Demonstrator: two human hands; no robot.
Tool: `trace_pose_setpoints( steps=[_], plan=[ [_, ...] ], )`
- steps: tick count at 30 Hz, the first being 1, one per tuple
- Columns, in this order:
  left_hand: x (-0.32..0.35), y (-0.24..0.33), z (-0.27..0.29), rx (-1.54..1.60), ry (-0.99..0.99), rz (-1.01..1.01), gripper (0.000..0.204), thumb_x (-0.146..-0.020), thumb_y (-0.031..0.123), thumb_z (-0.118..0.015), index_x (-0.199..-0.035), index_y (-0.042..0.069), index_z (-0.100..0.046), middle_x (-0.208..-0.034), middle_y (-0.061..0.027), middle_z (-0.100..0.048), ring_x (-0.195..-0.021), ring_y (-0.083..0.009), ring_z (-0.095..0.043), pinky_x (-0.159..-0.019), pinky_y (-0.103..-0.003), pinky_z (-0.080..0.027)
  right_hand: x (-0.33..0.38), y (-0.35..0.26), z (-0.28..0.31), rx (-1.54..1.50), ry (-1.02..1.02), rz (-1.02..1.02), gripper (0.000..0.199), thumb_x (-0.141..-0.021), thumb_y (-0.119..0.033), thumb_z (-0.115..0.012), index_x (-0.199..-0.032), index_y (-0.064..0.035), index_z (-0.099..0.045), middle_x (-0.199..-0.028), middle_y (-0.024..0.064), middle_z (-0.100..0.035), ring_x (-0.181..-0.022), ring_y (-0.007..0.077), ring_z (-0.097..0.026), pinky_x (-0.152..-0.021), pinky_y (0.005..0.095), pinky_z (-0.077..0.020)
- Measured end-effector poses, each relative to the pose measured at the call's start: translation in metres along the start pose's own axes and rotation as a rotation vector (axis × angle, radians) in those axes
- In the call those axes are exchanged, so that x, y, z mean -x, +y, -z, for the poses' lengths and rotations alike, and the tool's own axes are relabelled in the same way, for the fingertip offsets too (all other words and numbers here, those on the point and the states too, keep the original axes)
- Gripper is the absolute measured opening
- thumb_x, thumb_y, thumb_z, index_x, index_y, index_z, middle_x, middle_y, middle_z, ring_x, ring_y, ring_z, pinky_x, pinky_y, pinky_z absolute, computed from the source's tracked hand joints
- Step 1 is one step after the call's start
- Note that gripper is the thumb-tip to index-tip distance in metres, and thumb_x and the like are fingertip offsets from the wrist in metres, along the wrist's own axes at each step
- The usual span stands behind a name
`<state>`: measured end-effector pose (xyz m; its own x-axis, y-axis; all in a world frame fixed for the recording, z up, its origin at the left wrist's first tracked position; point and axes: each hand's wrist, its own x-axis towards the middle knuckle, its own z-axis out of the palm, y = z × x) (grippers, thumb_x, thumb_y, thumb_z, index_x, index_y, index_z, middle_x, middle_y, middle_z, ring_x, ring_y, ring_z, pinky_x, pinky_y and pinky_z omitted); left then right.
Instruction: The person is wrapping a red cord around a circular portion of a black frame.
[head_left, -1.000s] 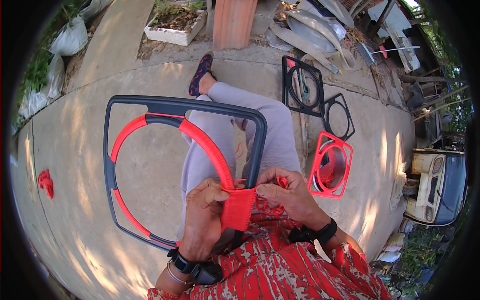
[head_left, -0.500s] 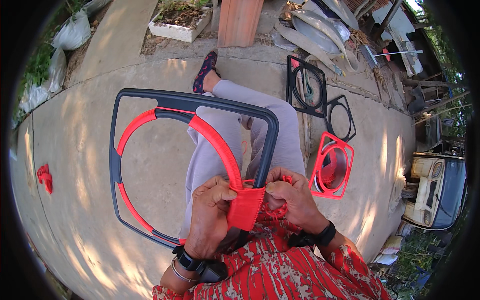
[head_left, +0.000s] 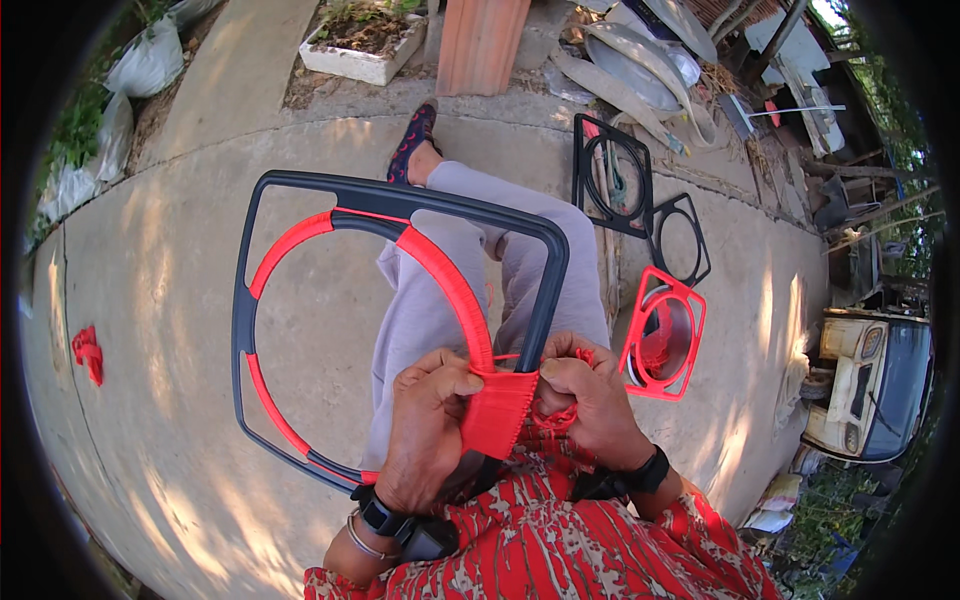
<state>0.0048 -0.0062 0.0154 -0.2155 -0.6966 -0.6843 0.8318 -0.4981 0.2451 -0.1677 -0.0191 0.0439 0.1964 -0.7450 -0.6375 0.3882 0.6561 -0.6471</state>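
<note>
A black square frame (head_left: pixel 480 212) with a round ring inside it leans across my lap. Red cord is wound tightly around long stretches of the ring, and bare black shows between them. At the near right corner a wide red woven wrap (head_left: pixel 496 412) spans ring and frame edge. My left hand (head_left: pixel 422 415) pinches the frame by the inner side of this wrap, thumb on top. Closed at the wrap's outer edge, my right hand (head_left: pixel 600 410) holds a loose bunch of red cord (head_left: pixel 558 418); its fingertips are partly hidden.
On the ground to the right lie two black frames (head_left: pixel 610 190) and a red frame (head_left: pixel 690 350) around a round container. A red bundle (head_left: pixel 87 352) lies far left. A planter (head_left: pixel 365 62) stands ahead, and a parked vehicle (head_left: pixel 865 385) at far right.
The frame has shifted slightly to the right and tilted a little. My right hand has moved slightly toward the wrap's upper edge; both hands keep their hold.
</note>
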Motion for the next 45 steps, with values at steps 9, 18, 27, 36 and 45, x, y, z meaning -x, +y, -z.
trace_pose_setpoints(
  steps=[9,18,27,36,45],
  plan=[
    [-0.006,-0.009,0.003,-0.062,-0.004,0.012,0.014,-0.071,-0.008,-0.061,-0.067,0.004,-0.055,-0.068,-0.001,-0.056,-0.061,-0.0092,-0.053,-0.062,-0.023,-0.045,0.004,-0.001,0.018,0.044,-0.042,0.044,0.008,-0.087,-0.006,-0.061,-0.092,-0.0022,-0.056,-0.068,-0.0046,-0.05,-0.056,0.001,-0.042,-0.05,0.018,-0.0334],
    [-0.004,-0.011,0.004,-0.019,0.009,-0.007,0.012,-0.073,-0.008,-0.061,-0.069,0.003,-0.058,-0.068,-0.0019,-0.06,-0.061,-0.0092,-0.055,-0.062,-0.023,-0.046,0.023,-0.026,-0.009,1.054,-0.033,0.563,0.016,-0.083,-0.002,-0.07,-0.094,-0.0013,-0.058,-0.068,0.0013,-0.057,-0.055,0.0052,-0.051,-0.051,0.0228,-0.0422],
    [-0.004,-0.01,0.009,-0.029,-0.011,-0.029,0.009,-0.074,-0.006,-0.061,-0.072,0.002,-0.06,-0.073,-0.004,-0.064,-0.064,-0.0094,-0.057,-0.062,-0.023,-0.047,-0.002,-0.014,-0.023,1.339,-0.199,0.797,0.019,-0.075,0.0,-0.071,-0.092,-0.0034,-0.065,-0.08,0.0095,-0.068,-0.065,0.0232,-0.067,-0.054,0.0306,-0.0512],
    [-0.003,-0.01,0.01,-0.029,-0.015,-0.049,0.009,-0.074,-0.006,-0.061,-0.071,0.002,-0.06,-0.072,-0.0039,-0.064,-0.062,-0.0087,-0.056,-0.061,-0.023,-0.045,-0.001,-0.008,-0.033,1.303,-0.072,0.723,0.017,-0.074,0.0,-0.069,-0.09,-0.0044,-0.065,-0.08,0.0098,-0.068,-0.065,0.0217,-0.067,-0.055,0.0298,-0.0512],
    [-0.003,-0.011,0.011,-0.016,-0.027,-0.051,0.01,-0.074,-0.007,-0.061,-0.071,0.003,-0.06,-0.071,-0.0036,-0.063,-0.062,-0.009,-0.056,-0.061,-0.023,-0.046,-0.002,-0.003,-0.025,1.451,-0.136,0.938,0.023,-0.071,0.005,-0.07,-0.093,-0.0028,-0.065,-0.068,0.0077,-0.062,-0.054,0.0179,-0.06,-0.048,0.0285,-0.0441]
  ],
)
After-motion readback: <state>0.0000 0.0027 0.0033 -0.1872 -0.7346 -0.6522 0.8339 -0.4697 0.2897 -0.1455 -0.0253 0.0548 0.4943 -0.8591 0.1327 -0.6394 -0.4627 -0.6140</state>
